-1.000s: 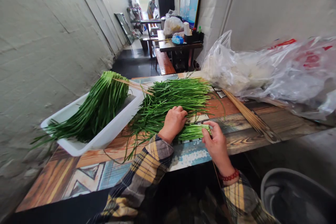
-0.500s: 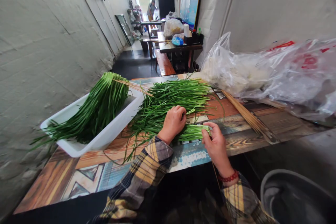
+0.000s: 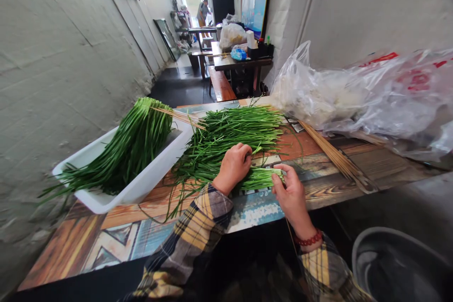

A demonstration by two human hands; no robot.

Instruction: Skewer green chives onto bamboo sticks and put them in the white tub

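A small bundle of garlic chives [image 3: 262, 178] lies near the table's front edge, its pale cut ends to the right. My right hand [image 3: 288, 191] closes on those ends, thumb and fingers pinching them. Across the leafy part rests my left hand [image 3: 233, 165], its fingers curled in on the chives; its fingertips are partly hidden. Just beyond my hands spreads a larger pile of loose garlic chives [image 3: 240, 127]. On the left, a white plastic tray [image 3: 132, 193] holds a thick bunch of garlic chives [image 3: 141, 137], with thin wooden skewers [image 3: 180, 115] sticking out of its pale end.
More wooden skewers [image 3: 329, 153] lie in a bundle at the right of the patterned table [image 3: 116, 240]. Clear plastic bags [image 3: 368, 94] sit behind them against the wall. A grey bin [image 3: 396, 264] stands below at the right. Far back, a person [image 3: 203, 12] stands by the doorway.
The view has shifted very slightly. Both hands keep almost the same place on the garlic chives.
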